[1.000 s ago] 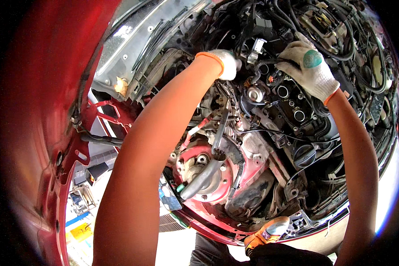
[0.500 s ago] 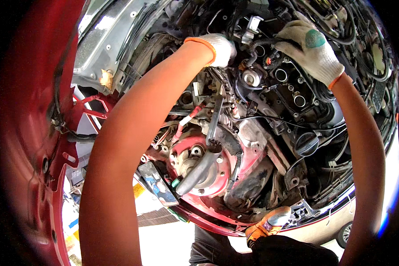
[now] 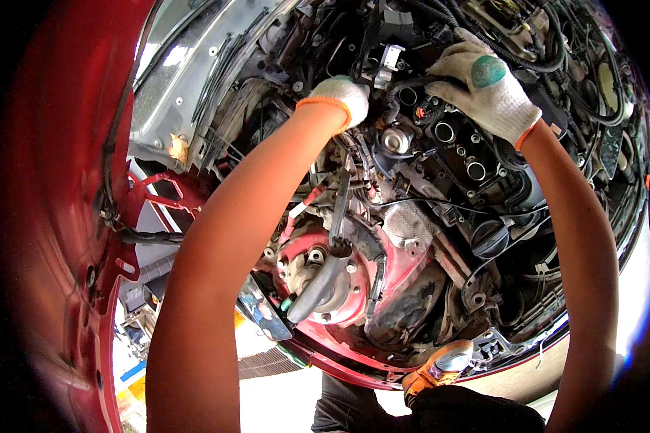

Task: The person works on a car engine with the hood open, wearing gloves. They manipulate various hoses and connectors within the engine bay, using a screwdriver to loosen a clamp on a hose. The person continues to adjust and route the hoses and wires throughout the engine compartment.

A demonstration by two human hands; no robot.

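Note:
My left hand, in a white knitted glove with an orange cuff, reaches into the upper middle of the engine bay, its fingers hidden. A small metal bracket is just right of and above it. My gloved right hand, with a green patch on the back, grips a black corrugated hose, one finger stretched upward. Below them are a round metal component and the dark engine top with open round bores. A long grey tool lies across the pink-red strut tower.
The red bonnet stands along the left. A phone rests beside the strut tower. An orange-and-grey shoe and dark-clad legs show below. Hoses crowd the right side.
The view has shifted slightly. Both hands remain in the same part of the engine bay, with the left shifting slightly against the parts; the right keeps its hold on the hose.

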